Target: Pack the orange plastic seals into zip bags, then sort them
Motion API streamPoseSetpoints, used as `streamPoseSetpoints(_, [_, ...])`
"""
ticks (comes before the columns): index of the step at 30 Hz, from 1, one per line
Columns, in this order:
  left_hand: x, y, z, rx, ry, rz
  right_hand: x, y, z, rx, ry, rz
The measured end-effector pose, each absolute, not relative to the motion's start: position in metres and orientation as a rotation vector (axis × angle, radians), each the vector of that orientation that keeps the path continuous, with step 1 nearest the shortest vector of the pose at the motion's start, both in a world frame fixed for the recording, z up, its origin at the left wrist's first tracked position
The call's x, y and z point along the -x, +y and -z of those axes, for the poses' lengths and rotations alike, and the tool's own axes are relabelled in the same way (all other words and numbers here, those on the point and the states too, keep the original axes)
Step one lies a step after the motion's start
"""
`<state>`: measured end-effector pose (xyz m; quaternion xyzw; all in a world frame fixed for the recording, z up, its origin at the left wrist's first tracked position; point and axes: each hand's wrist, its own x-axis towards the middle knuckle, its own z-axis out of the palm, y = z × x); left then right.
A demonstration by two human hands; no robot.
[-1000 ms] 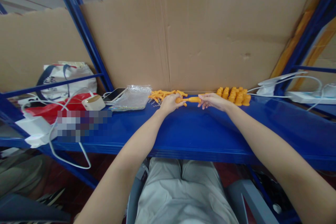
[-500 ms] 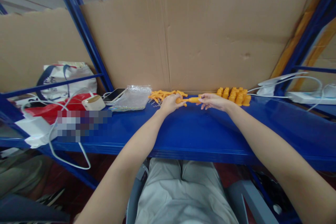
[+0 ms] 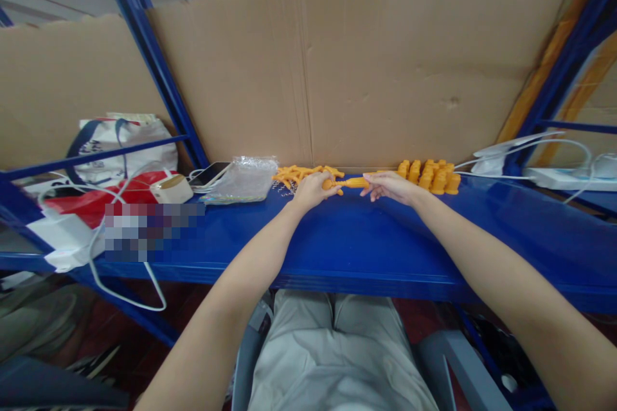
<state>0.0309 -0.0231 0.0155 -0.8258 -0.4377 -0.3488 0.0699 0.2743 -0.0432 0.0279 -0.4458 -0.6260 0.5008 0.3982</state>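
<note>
A slim orange plastic piece with a rounded end is held level between both hands, just above the blue shelf top. My left hand pinches its rounded left end. At the other end, the thumb and fingertips of my right hand close on the piece, the lower fingers loosely curled. Behind my left hand lies a loose pile of orange plastic parts, with small shiny metal bits beside it. Several orange pieces stand upright in rows beyond my right wrist. Their exact kind is too small to tell.
A clear plastic bag and a phone lie left of the pile. Farther left are chargers with white cables, a red bag and a white tote. Cardboard walls the back; a power strip sits right.
Only the fingers of my right hand shift slightly around the right end of the orange piece. The left hand and everything on the shelf stay in place.
</note>
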Motion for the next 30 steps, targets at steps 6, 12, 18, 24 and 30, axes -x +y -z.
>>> streamPoseSetpoints(6, [-0.03, -0.022, -0.016, 2.492, -1.314, 1.032, -0.271, -0.044, -0.028, 1.135, -1.529, -1.289])
streamPoseSetpoints(12, [-0.034, -0.027, -0.016, 2.49, -1.38, 1.069, -0.271, -0.04, -0.032, 1.06, -1.387, -1.318])
streamPoseSetpoints(18, [-0.033, -0.017, -0.008, 2.572, -1.285, 0.971, -0.291, -0.02, -0.031, 1.058, -1.209, -1.011])
streamPoseSetpoints(24, [-0.023, 0.003, 0.008, 2.633, -1.363, 0.61, -0.309, -0.008, -0.012, 1.153, -1.391, -0.251])
streamPoseSetpoints(30, [-0.022, 0.005, 0.007, 2.686, -1.334, 0.604, -0.29, -0.024, -0.011, 1.598, -1.718, 0.223])
